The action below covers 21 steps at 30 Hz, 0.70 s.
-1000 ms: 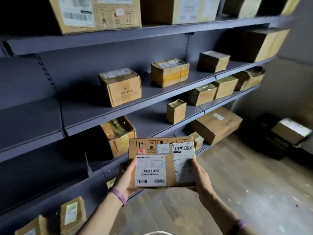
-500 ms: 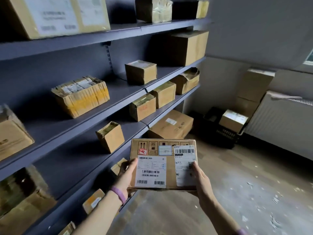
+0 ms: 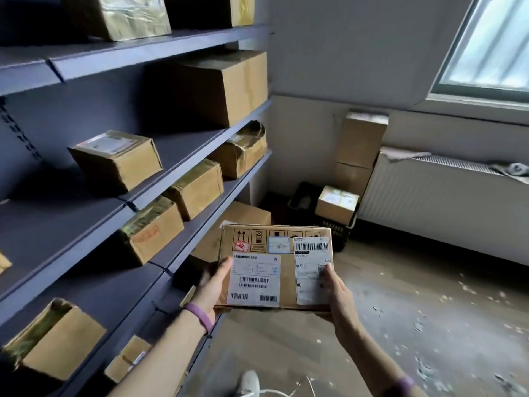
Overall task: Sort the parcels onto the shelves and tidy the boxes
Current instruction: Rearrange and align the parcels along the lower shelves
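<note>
The view has swung right along the shelves (image 3: 200, 156) — window (image 3: 486, 44) now showing, perhaps nearer the crate (image 3: 340, 236).

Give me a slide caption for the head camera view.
Both hands, left hand and right hand, hold a labelled parcel beside grey shelves.

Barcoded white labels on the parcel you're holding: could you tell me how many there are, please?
2: a left label by the left hand, a right label under the right hand thumb. The parcel underside is hidden.
</note>
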Motion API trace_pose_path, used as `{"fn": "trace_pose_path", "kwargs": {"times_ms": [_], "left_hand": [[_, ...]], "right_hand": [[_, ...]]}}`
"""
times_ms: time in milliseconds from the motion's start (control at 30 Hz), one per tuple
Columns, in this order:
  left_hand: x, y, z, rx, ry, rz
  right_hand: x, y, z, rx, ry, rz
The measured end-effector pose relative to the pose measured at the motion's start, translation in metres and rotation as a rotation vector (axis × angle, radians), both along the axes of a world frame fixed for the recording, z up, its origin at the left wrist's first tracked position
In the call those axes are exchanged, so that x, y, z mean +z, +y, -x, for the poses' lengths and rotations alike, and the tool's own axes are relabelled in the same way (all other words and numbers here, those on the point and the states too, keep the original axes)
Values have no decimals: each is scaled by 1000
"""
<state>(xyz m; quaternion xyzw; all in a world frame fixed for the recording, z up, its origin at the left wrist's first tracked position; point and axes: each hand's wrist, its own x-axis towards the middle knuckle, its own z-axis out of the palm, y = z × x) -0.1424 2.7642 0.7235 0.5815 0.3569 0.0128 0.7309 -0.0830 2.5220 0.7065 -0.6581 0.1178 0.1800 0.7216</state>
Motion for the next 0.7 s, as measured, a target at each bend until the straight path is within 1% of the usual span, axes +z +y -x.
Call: {"fn": "trace_pose_path", "kwargs": {"times_ms": [233,333,467,700], "left_hand": [[-19,19,-170,-138,-52,-6],[-22,30,-247,-199,-25,17],[-18,35,-336,-280,-41,31],[-15,23,-466,-316,-39,16]], "right_hand": [[-16,17,-135,-139,31,44],[-17,25,-199,-194,48,61],[-12,28,-271,-247,62,68],[-11,19,-377,-345,80,40]]}}
